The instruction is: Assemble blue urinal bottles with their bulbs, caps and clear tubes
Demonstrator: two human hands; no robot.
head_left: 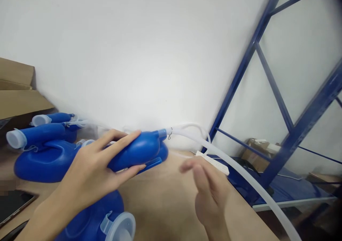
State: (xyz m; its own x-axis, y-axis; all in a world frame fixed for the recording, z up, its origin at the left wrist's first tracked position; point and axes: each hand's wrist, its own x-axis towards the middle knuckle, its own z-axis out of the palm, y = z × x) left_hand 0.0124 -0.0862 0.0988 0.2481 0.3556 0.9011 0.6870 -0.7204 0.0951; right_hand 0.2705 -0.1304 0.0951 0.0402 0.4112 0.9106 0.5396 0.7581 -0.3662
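A blue plastic bottle (141, 148) lies in the grip of my left hand (98, 166), with the fingers over its top and the thumb along its near side. From its neck, on the right, runs a translucent white tube (235, 166), with a small metal wire clip (170, 132) around the joint. Below the tube, to the right of the bottle, is my right hand (208, 191), blurred. Its fingers are loosely bent and somewhat apart, and nothing shows in them. Under my left wrist sits another blue bottle (91, 216) with a translucent cap (121, 226).
More blue bottles (45, 162) with capped mouths lie at the left, beside an open cardboard box (21, 98). A phone (16, 205) is at the lower left. A white power strip (213, 162) lies near the blue metal rack (240, 70), at the right against a white wall.
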